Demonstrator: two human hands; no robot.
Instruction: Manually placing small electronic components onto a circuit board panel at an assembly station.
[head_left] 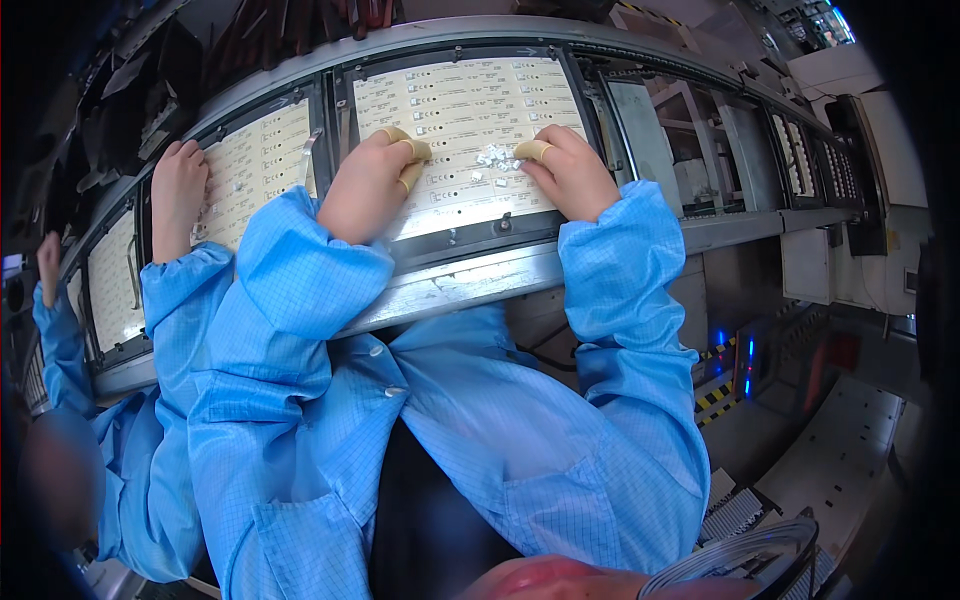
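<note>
A cream board panel [470,100] with rows of dark printed marks lies in a dark frame before me. My left hand [372,188] is over the panel's left side, yellow finger cots on its thumb and forefinger. Those fingers are curled toward each other; whatever is between them is hidden. Small white block-like parts [497,157] lie in a loose pile right of the panel's middle. My right hand [572,175], also wearing a yellow finger cot, has its thumb and forefinger closed at the pile's right edge. Any part in that pinch is too small to make out.
A metal rail [450,298] runs along the near edge of the line. At left, a co-worker's hand [180,190] works over another cream panel [262,150]. A further co-worker's hand [48,265] shows beyond. Right of my panel is a framed section [690,140] of the line.
</note>
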